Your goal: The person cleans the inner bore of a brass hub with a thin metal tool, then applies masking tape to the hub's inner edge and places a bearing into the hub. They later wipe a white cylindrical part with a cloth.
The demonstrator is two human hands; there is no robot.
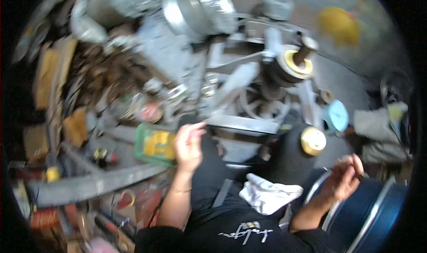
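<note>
My left hand (189,148) is raised over my left thigh, its fingers loosely stretched and holding nothing I can see. Beside it stands a green tray (141,142) with yellow pieces (159,143) in it. Off to my right, above a dark blue drum-like object, my right hand (347,178) is lifted with bent, slightly parted fingers; blur softens its outline. A round gold-coloured piece (313,141) rests at my right knee. Across my lap lies a crumpled white cloth (269,194). Neither hand touches these things.
Ahead stands a metal-framed machine (242,124) with an upright spindle (306,50) through a pale ring. A light blue round object (336,116) sits right of it. Large metal cylinders (198,13) lie far ahead. Brown scraps (111,70) cover the left; the blue drum (373,208) is close right.
</note>
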